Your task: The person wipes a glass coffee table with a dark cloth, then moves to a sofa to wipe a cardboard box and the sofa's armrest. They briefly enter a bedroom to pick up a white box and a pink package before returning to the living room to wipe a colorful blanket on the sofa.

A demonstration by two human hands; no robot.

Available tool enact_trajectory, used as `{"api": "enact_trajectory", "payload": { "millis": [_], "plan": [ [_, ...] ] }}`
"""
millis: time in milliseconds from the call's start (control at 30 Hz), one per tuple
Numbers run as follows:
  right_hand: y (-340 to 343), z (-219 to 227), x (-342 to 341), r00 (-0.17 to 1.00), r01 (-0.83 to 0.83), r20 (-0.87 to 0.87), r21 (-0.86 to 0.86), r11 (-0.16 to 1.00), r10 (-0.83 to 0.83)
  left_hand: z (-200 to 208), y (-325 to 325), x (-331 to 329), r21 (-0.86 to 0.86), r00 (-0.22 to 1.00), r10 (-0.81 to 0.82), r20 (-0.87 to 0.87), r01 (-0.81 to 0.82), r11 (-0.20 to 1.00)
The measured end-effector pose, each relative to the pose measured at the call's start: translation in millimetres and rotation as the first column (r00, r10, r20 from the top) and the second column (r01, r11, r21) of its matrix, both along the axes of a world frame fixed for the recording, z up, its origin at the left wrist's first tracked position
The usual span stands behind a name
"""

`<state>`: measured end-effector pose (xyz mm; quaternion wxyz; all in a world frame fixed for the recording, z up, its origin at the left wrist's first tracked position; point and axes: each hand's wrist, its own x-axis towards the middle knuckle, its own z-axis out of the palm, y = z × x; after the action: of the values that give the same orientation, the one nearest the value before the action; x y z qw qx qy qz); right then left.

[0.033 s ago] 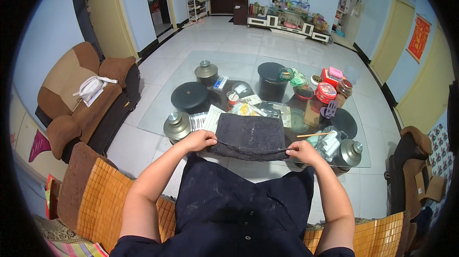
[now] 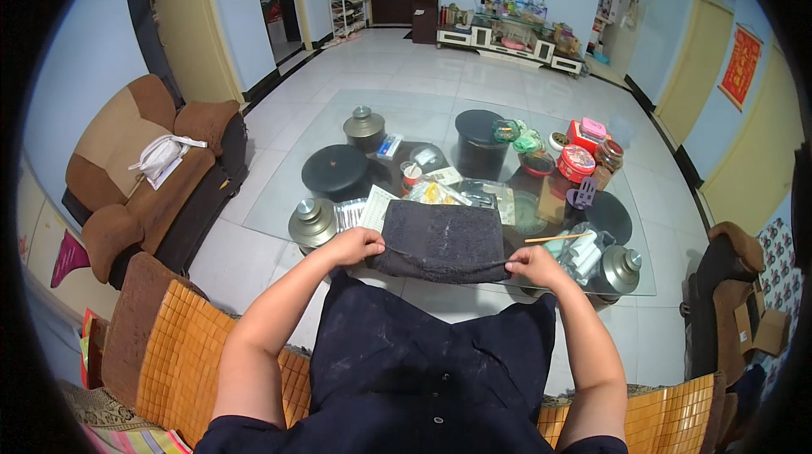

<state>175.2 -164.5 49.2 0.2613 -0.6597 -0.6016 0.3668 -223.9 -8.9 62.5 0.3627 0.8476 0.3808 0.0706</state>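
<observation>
A dark grey towel [image 2: 444, 226], folded into a rectangle, lies at the near edge of the glass table [image 2: 296, 150], with its front part hanging over the edge. My left hand [image 2: 359, 245] pinches the towel's near left corner between thumb and fingers. At the near right corner, my right hand [image 2: 534, 267] pinches the same edge. The stretch of edge between my hands sags slightly. A thin wooden stick [image 2: 556, 237] lies just beyond my right hand, beside white rolls in clear plastic [image 2: 584, 258].
Beyond the towel are papers [image 2: 376, 207], a yellow-and-white plastic bag [image 2: 436, 192], a red round tin [image 2: 576, 163] and green bundles [image 2: 529, 141]. Metal-capped table legs [image 2: 312, 221] rise at the corners. A brown sofa [image 2: 144, 175] stands left, and bamboo mats [image 2: 182, 352] cover my seat.
The towel's near edge between my hands lies a little flatter against the fold. Both hands keep their pinch and have barely moved.
</observation>
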Motion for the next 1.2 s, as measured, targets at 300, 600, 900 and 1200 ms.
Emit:
{"api": "enact_trajectory", "payload": {
  "millis": [300,600,900,1200],
  "plan": [
    [79.0,-4.7,-33.3,0.804,0.298,0.325,0.506,0.810,-0.498,-10.5,49.9,65.4,0.530,0.933,0.257,0.252,-0.355,0.770],
    [100.9,-83.6,-110.7,0.794,-0.029,0.608,0.026,0.999,0.007,-105.8,28.8,57.3,0.479,0.968,0.098,-0.232,0.026,0.877],
    [171.2,-84.2,-81.9,0.741,0.002,0.670,0.049,0.999,-0.034,-107.5,80.5,92.9,0.485,0.926,0.168,-0.338,0.018,0.875],
    [280.0,-88.2,-36.0,0.730,0.039,0.680,0.062,0.997,-0.071,-107.1,187.2,150.5,0.440,0.897,0.228,-0.378,-0.042,0.897]
  ]
}}
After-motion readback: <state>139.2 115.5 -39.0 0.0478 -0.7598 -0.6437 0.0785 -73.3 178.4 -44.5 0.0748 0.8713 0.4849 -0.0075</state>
